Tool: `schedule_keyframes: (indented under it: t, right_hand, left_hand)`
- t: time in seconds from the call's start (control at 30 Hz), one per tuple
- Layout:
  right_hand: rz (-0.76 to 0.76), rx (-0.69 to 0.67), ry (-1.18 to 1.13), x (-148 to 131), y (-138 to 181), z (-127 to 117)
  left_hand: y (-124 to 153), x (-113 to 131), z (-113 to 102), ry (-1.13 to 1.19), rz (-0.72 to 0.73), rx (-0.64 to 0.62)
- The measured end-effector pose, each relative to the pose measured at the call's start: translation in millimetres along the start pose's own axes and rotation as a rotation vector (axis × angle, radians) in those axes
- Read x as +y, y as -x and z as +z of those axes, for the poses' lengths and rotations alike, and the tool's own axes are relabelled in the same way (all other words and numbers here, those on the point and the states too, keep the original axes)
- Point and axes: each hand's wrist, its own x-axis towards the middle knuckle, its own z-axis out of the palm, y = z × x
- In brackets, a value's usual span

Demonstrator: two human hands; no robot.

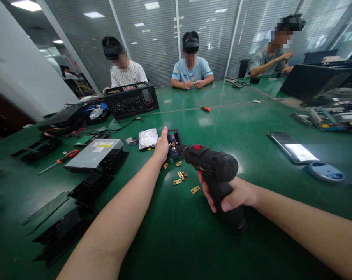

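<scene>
Everything here is placed from the black block [174, 140], a small plastic part with brass contacts showing inside, which stands on the green bench [252, 128] near its middle.

Far to the left of the block and nearer the camera, flat black panels [62, 229] lie spread out. Left of the block lies a red-handled screwdriver [65, 156], and between it and the block sits a grey optical drive [94, 153]. Behind and to the left of the block stands an open black computer case [131, 100]. Just left of the block lies a hard disk [148, 138], label up.

The left hand [162, 147] is on the block's left side, its grip clamped on that part and holding it upright. In front of the block, a handful of brass brackets [182, 175] lies scattered loose.

Just right of the block is the cordless drill [213, 165], with its nose pressed against the block's face. The right hand [231, 194] has its grip wrapped tight round the drill's handle, a finger by the red trigger.

Behind the block, well apart, lies a small orange screwdriver [205, 108]. Far to the right of the block lie a phone [293, 147], screen up, and a blue mouse [324, 172] just beside it. Behind and to the right stands a dark laptop [310, 79]. Three other people sit along the far edge beyond the block, their hands at their own work.
</scene>
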Motion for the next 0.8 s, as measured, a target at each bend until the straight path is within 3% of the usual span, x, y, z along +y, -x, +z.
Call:
schedule_keyframes:
  t: [0.37,0.8]
  right_hand:
    - [0.016,-0.002,-0.024,0.2,0.2,-0.4]
    - [0.015,-0.005,-0.009,0.9,0.6,-0.5]
  left_hand:
    - [-11.1,-9.5,-8.0,-0.008,0.028,-0.059]
    - [-10.8,-8.8,-8.3,-0.007,0.003,-0.028]
